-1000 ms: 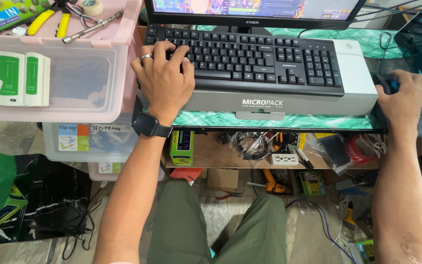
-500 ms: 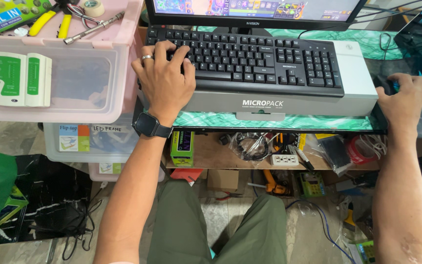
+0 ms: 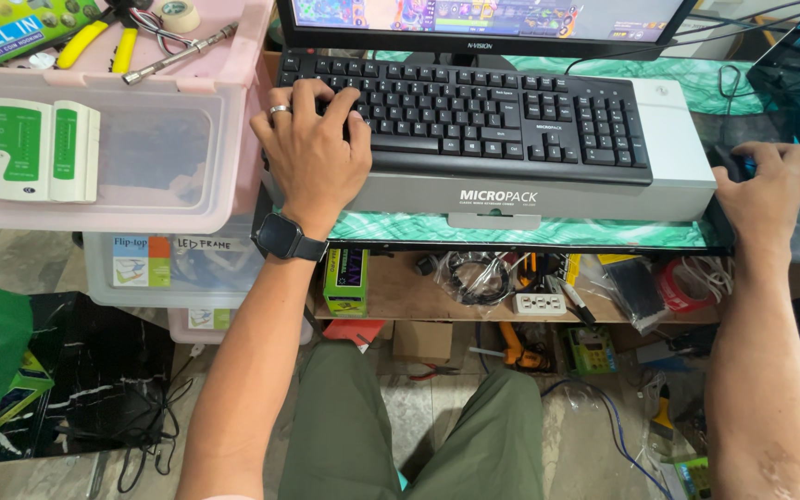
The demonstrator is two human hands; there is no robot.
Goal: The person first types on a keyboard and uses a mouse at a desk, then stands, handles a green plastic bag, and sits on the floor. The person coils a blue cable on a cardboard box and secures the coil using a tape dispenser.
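My left hand, with a ring and a black wristwatch, rests on the left keys of a black keyboard, fingers spread. The keyboard lies on a long grey and white box at the desk's front edge. Over at the right, my right hand is curled over a dark computer mouse, which is mostly hidden. A monitor with a colourful picture stands behind the keyboard.
A pink plastic bin with a white and green cable tester, yellow-handled pliers and tape sits at the left. Beneath the desk a wooden shelf holds cables, a small green box and tape. Stacked clear boxes stand lower left.
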